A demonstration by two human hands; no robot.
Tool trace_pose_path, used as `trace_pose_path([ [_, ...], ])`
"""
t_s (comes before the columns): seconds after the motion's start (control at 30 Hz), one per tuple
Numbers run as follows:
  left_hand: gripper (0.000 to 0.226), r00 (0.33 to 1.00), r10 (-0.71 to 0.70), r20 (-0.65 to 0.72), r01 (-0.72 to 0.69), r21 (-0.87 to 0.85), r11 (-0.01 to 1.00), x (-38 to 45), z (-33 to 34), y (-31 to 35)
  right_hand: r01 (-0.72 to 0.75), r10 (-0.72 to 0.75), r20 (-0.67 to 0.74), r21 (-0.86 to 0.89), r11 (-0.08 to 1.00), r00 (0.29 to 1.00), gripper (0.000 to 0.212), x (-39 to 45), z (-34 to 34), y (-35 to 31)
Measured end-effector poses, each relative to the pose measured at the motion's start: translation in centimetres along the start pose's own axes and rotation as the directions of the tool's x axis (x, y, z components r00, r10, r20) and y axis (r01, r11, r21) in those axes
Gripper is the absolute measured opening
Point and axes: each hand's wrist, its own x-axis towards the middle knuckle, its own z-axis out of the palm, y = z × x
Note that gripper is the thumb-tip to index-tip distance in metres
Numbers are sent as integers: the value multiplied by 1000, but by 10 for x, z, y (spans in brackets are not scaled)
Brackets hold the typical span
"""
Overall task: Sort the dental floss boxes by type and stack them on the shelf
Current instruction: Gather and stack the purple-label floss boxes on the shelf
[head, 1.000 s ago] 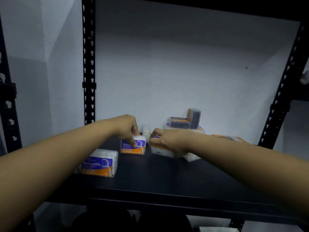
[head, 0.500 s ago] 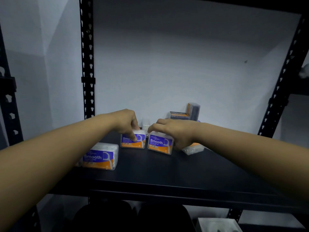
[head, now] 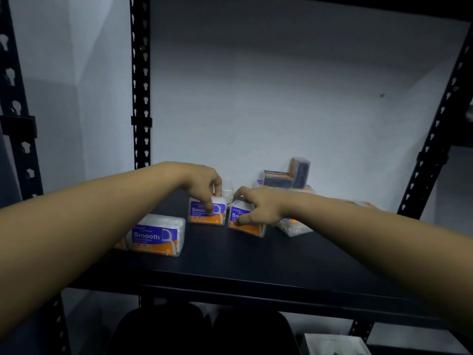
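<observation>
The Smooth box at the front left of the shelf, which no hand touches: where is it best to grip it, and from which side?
Probably from above, thumb on the labelled front face and fingers on the back face. The front-left Smooth box stands upright on its long edge on the shelf, its top free. The left hand is the nearer one, though it now grips another Smooth box.

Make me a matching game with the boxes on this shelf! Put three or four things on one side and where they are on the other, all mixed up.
Things
1. left hand
2. right hand
3. near Smooth box
4. dark boxes

Places
A. at the back, near the wall
B. alone at the front left, nobody touching it
C. holding the middle Smooth box
D. holding the Smooth box to the right of that one

Pairs: 1-C, 2-D, 3-B, 4-A
</observation>
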Motion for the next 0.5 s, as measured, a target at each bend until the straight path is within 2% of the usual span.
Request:
trace_pose_path([
  [0.1, 36, 1000, -3, 29, 3, 11, 1000, -2, 0, 1, -79, 73, 54, 116, 990, 996, 71, 2, 2, -9],
  [0.17, 35, 1000, -4, 28, 4, 12, 1000, -3, 2, 0, -86, 80, 62, 108, 990, 995, 69, 3, 4, -13],
  [0.33, 35, 999, 17, 39, -16, -23, 1000, -9, 2, -6, -14, 13, -28, -30, 999, 1000, 59, 4, 7, -13],
  [0.5, 37, 999, -11, 41, 14, -76, 997, -25, -5, -28, 96, -82, -137, 99, 990, 987, 47, -7, 3, -24],
])
